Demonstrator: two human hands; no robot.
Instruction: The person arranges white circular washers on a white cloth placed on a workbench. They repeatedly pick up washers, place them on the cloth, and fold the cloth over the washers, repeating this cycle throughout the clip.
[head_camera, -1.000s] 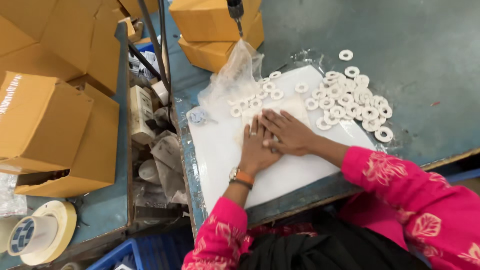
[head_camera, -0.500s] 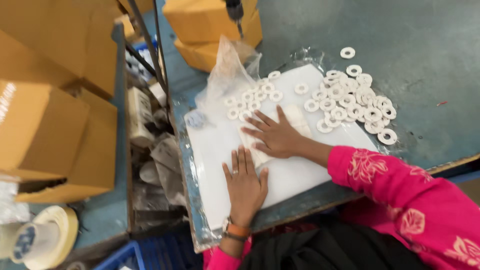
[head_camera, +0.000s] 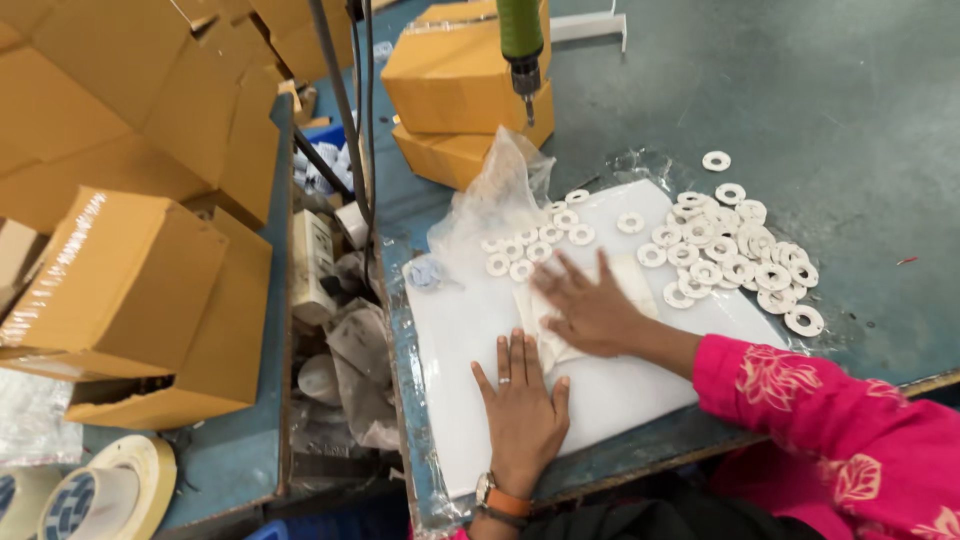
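"Pressing down is the step I'd call this," I say. "Both palms are flat and the fingers spread. Neither hand is closed on anything."

"Where are they, exactly?"

"Left hand (head_camera: 522, 405) lies on the white board (head_camera: 450, 340), near its front edge. Right hand (head_camera: 590, 305) lies farther in, on a pale sheet (head_camera: 632, 275) that sits on the board. The right hand is blurred, so I can't say how firmly it bears down."

"And the sheet, does it lie flat?"

"Mostly, as far as I can see. One edge shows past my right fingertips and another runs back toward my left hand. My palm hides the middle."

"What's around you?"

"White rings (head_camera: 735, 255) lie heaped to the right, on the board and spilling onto the table (head_camera: 850, 100). A smaller scatter (head_camera: 520, 255) sits just beyond the sheet, at the mouth of a clear bag (head_camera: 495, 195). A driver (head_camera: 522, 45) hangs over the far edge, in front of two boxes (head_camera: 460, 75)."

"What does the next move ask of you?"

"My guess is that the left should stay planted so the board doesn't skate. The right needs to work lightly, because the nearest rings are just beside its fingers and a wide sweep would knock them. Lifting the sheet would take a pinch at the free edge, not a flat palm."
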